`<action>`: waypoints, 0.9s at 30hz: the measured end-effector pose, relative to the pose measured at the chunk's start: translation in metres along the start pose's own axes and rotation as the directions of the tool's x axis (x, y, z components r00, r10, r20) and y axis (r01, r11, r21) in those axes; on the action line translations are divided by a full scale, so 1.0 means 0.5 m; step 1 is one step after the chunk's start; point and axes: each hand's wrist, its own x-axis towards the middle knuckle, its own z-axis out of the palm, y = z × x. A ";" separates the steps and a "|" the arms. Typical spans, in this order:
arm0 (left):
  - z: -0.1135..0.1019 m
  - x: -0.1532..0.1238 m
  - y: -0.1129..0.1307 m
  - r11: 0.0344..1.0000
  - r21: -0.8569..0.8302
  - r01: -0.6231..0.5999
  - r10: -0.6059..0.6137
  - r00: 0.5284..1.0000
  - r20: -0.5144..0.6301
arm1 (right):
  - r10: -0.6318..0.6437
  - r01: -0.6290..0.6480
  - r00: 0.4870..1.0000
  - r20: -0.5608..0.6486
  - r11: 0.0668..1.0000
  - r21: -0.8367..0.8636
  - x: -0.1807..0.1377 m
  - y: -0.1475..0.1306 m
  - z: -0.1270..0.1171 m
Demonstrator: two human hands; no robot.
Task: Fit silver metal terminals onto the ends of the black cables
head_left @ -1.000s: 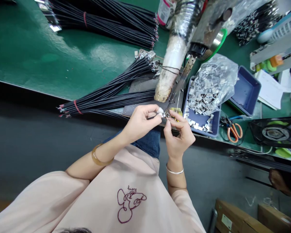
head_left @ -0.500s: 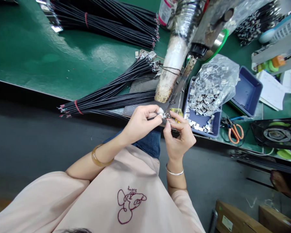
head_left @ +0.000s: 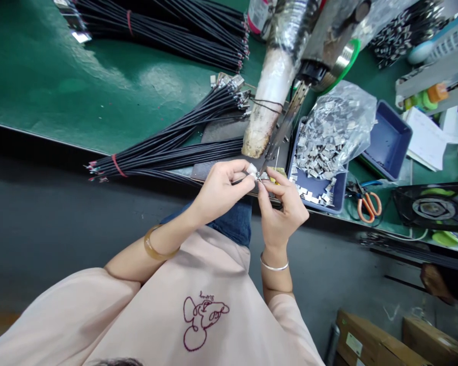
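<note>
My left hand (head_left: pixel 222 189) pinches a thin black cable (head_left: pixel 238 181) near its end, and one fingertip wears a white cover (head_left: pixel 252 168). Opposite it, my right hand (head_left: pixel 284 206) grips a small metal connector (head_left: pixel 264 176) between thumb and fingers. Cable end and connector meet between both hands, under the tip of a fixed soldering iron (head_left: pixel 289 122); exact contact is too small to make out. A thin solder wire (head_left: pixel 277 156) hangs just above the right fingers. Beside the left hand lies a bundle of black cables (head_left: pixel 168 147) tied with a red band.
A dirty white fume tube (head_left: pixel 267 96) leans over the work spot. To the right stand a blue tray (head_left: pixel 338 201) of loose metal connectors, a bag of connectors (head_left: pixel 345 119), a second blue tray (head_left: pixel 399 132) and orange-handled pliers (head_left: pixel 369 207). More cables (head_left: pixel 168 38) lie at the back.
The view has shifted slightly. My hands have drawn a little closer together, bringing connector and cable end nearer the soldering iron's tip. Both grips stay the same.
</note>
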 end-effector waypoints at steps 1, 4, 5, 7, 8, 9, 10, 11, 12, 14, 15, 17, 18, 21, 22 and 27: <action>0.000 0.001 0.001 1.000 -0.005 -0.006 0.006 1.000 -0.003 | -0.009 0.009 1.000 -0.001 1.000 -0.005 0.001 -0.001 0.000; -0.001 0.001 0.000 1.000 -0.030 -0.005 0.006 1.000 0.007 | -0.007 0.007 1.000 -0.003 1.000 -0.008 -0.002 -0.001 -0.001; -0.001 0.001 -0.001 0.999 -0.036 0.004 -0.004 1.000 0.015 | 0.004 -0.004 1.000 -0.002 1.000 0.000 -0.005 -0.001 -0.002; -0.002 0.000 -0.002 0.999 -0.033 0.030 -0.029 0.999 0.027 | 0.027 -0.027 1.000 0.004 0.999 0.022 -0.011 0.000 -0.002; -0.003 -0.001 -0.002 0.999 -0.026 0.038 -0.038 0.999 0.029 | 0.035 -0.035 0.999 0.010 0.999 0.033 -0.013 0.000 -0.002; -0.003 -0.001 -0.001 0.999 -0.019 0.042 -0.042 0.999 0.030 | 0.034 -0.035 0.999 0.015 0.999 0.040 -0.015 0.001 -0.003; -0.003 -0.002 0.000 0.999 -0.015 0.042 -0.042 0.999 0.031 | 0.028 -0.029 0.999 0.015 0.999 0.043 -0.016 0.002 -0.003; -0.003 -0.003 0.001 0.999 -0.011 0.040 -0.039 0.999 0.034 | 0.019 -0.019 1.000 0.011 0.999 0.044 -0.016 0.003 -0.004; -0.003 -0.004 0.002 0.999 -0.009 0.037 -0.037 0.999 0.039 | 0.006 -0.007 1.000 0.006 0.999 0.040 -0.015 0.003 -0.005; -0.002 -0.006 0.004 0.999 -0.010 0.037 -0.036 0.998 0.045 | -0.019 0.019 1.000 0.002 1.000 0.011 -0.013 0.004 -0.007; -0.002 -0.006 0.004 0.999 -0.011 0.038 -0.037 0.998 0.045 | -0.028 0.028 1.000 0.004 1.000 -0.007 -0.013 0.004 -0.007; -0.002 -0.007 0.002 0.999 -0.014 0.038 -0.037 0.998 0.044 | -0.039 0.040 0.999 0.012 0.999 -0.031 -0.012 0.003 -0.008; -0.002 -0.008 0.000 0.999 -0.015 0.037 -0.036 0.998 0.042 | -0.039 0.039 0.999 0.015 0.999 -0.034 -0.011 0.003 -0.007; -0.002 -0.007 -0.006 1.000 -0.017 0.027 -0.026 0.999 0.035 | -0.022 0.022 1.000 0.014 1.000 -0.023 -0.008 0.002 -0.006; -0.001 -0.006 -0.008 1.000 -0.019 0.023 -0.023 0.999 0.031 | -0.016 0.016 1.000 0.015 1.000 -0.020 -0.006 0.001 -0.005; 0.001 0.002 -0.004 0.999 -0.053 0.005 -0.004 1.000 0.019 | -0.014 0.014 1.000 0.012 1.000 -0.013 0.006 -0.006 -0.003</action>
